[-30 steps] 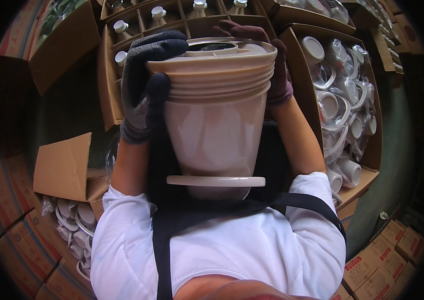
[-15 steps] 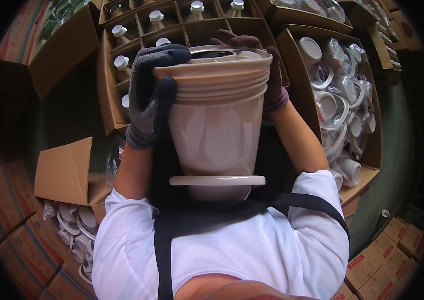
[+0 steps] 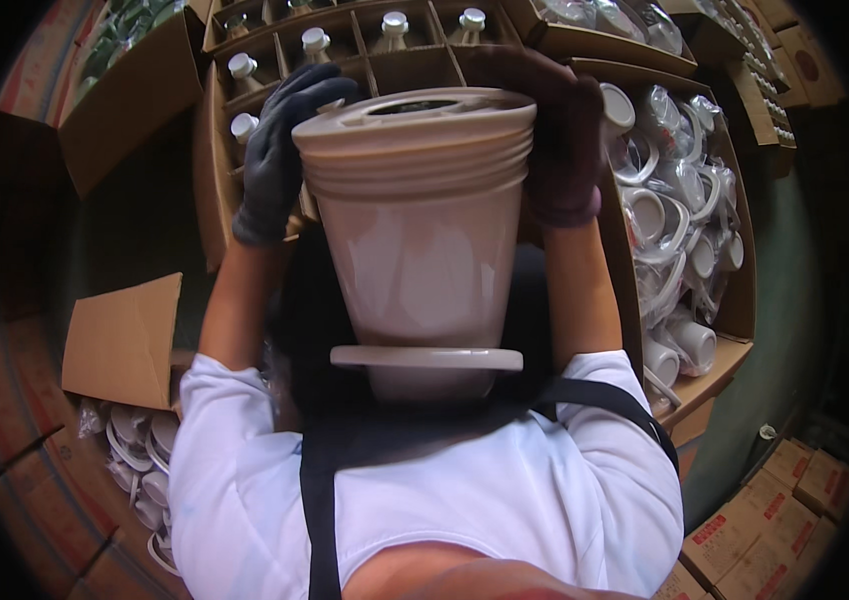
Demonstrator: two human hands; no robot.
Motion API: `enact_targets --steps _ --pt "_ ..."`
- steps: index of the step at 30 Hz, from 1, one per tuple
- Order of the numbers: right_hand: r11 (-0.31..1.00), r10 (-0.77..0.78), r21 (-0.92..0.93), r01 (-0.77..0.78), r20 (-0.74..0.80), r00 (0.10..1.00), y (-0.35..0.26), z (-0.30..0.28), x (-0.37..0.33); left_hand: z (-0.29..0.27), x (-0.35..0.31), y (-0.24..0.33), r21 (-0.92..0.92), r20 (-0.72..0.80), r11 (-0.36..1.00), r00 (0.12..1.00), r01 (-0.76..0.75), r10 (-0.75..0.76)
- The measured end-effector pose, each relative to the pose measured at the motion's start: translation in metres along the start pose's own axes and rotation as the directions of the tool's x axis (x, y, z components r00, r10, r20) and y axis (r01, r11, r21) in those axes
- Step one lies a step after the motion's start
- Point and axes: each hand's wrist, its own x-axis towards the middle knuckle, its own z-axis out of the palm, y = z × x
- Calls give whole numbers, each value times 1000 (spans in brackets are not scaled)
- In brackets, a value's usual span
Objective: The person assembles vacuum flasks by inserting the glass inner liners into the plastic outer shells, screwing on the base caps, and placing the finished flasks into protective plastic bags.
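A pale beige, tapered container point(image 3: 415, 260) stands upright in front of my body, with a ribbed upper rim, a dark round opening in its top and a wide disc-shaped flange point(image 3: 427, 358) near its base. My left hand point(image 3: 280, 150), in a grey glove with dark fingertips, is at the left of the rim, its fingers stretched out toward the far side. On the right, my right hand point(image 3: 567, 130) wears a maroon glove; its fingers are extended beside and behind the rim, and smeared by motion. Whether either hand touches the container is hard to see.
Behind the container is a divided carton point(image 3: 213, 170) of white-capped bottles point(image 3: 395, 28). At right, an open box point(image 3: 748, 250) holds plastic-wrapped white parts with curved handles. Another box point(image 3: 125, 335) of white parts is at lower left. Stacked cartons point(image 3: 760, 535) stand at lower right.
My left hand has let go of the rim and moved left, its thumb no longer over the front. The right hand has shifted outward and nearer. The container appears slightly farther left.
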Motion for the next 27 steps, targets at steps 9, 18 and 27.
enact_targets --steps 9,18,27 --pt "568 -314 -648 507 399 862 -59 53 39 33 11 -14 -958 286 -87 940 274 -186" --pt "1000 -2 20 0 93 996 21 -10 -23 30 0 103 -291 -180 924 934 248 -307" --pt "861 -122 -471 192 175 977 -26 11 -6 38 13 21 -823 269 405 901 399 -341"
